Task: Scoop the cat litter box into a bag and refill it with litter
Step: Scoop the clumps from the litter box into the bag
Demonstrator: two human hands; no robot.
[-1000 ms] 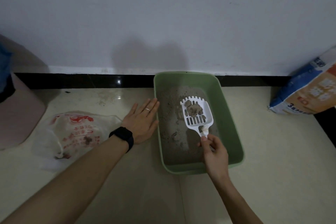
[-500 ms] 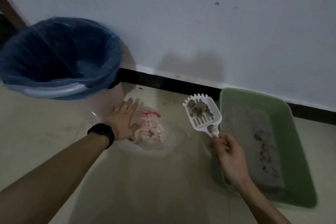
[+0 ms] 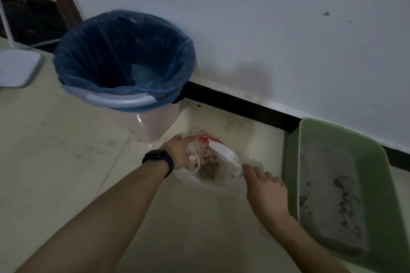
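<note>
Two hands meet at a plastic bag (image 3: 214, 180) on the floor (image 3: 199, 228): left hand (image 3: 179, 150) lies straight-fingered on its rim, right hand (image 3: 264, 193) pinches the tilted scoop (image 3: 224, 153), emptying clumps (image 3: 208, 170). Likely next: back to the green litter box (image 3: 291, 173), where more remain.

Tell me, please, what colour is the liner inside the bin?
The liner is blue; the head view, the only one, shows it.

On the floor (image 3: 66, 162) in front of me, the bag (image 3: 204, 139) lies between the bin (image 3: 119, 101) on its left and the litter box (image 3: 292, 162) on its right, all close to the wall (image 3: 266, 29) behind them. My left hand (image 3: 177, 150) rests on the bag's left edge. My right hand (image 3: 264, 188), just left of the litter box, holds the scoop (image 3: 225, 154) over the bag's opening. Clumps (image 3: 209, 168) lie in the bag.
</note>
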